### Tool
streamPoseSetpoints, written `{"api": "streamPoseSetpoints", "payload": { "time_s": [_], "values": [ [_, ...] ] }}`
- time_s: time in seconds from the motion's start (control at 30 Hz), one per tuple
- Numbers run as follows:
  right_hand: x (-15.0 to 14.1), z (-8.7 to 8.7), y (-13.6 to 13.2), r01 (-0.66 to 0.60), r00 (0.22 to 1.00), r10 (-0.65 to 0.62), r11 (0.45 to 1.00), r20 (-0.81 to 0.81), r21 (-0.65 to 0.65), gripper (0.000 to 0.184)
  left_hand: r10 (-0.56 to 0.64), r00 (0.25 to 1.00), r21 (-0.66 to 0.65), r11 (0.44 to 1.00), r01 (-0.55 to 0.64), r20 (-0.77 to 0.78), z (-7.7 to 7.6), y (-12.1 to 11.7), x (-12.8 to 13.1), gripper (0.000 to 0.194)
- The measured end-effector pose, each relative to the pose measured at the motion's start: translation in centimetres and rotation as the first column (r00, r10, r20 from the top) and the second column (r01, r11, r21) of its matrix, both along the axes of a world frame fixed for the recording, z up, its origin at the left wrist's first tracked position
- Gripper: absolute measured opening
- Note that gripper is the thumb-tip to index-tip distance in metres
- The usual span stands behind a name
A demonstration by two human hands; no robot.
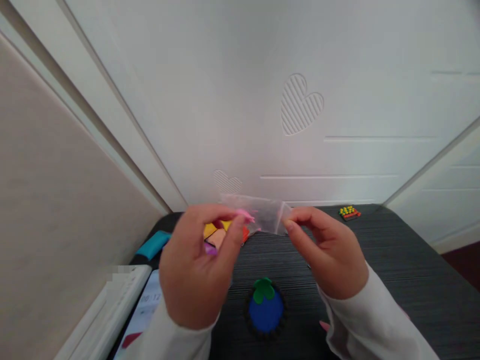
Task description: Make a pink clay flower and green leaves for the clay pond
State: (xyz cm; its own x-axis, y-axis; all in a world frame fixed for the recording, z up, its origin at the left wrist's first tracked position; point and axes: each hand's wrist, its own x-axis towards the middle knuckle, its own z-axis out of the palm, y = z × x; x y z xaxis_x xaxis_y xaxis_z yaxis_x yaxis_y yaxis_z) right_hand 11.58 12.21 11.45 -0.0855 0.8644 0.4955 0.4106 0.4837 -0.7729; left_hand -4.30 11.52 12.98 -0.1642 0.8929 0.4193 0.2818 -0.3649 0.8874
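Observation:
A small clear plastic bag is stretched between my two hands above the table. My left hand pinches its left end, where a bit of pink material shows at the fingertips; whether that lies inside the bag I cannot tell. My right hand grips the bag's right end between thumb and forefinger. Beyond my left hand, partly hidden by it, are yellow, peach, purple and orange pieces. Below the bag, a round blue piece with a green leaf shape and a dark rim lies on the table.
The dark table meets a white panel with embossed hearts. At the left lie a teal object, a white long object and a phone with a lit screen. A small yellow-and-orange item sits at the back right.

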Motion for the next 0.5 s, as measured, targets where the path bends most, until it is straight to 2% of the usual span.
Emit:
{"api": "streamPoseSetpoints", "payload": {
  "time_s": [0.03, 0.1, 0.23, 0.5],
  "values": [
    [-0.2, 0.1, -0.1, -0.013, 0.999, 0.012, 0.999, 0.031, 0.041, 0.010, 0.063, 0.996, 0.017, 0.998, -0.062, -0.070, -0.1, -0.3, 0.4, 0.011],
    [-0.5, 0.2, -0.2, -0.049, 0.995, 0.040, 0.993, 0.089, 0.104, 0.011, -0.050, 0.988, -0.010, 0.999, 0.049, -0.146, -0.5, -0.6, 1.1, 0.009],
    [-0.7, 0.3, -0.4, -0.098, 0.985, 0.074, 0.984, 0.157, 0.148, 0.012, -0.166, 0.985, -0.076, 0.984, 0.162, -0.043, -1.0, 0.0, 1.4, 0.012],
    [-0.4, 0.3, -0.2, -0.139, 0.983, 0.124, 0.985, 0.135, 0.107, 0.011, -0.188, 0.978, -0.097, 0.976, 0.196, 0.086, -0.8, 0.3, 1.0, 0.008]
  ]
}}
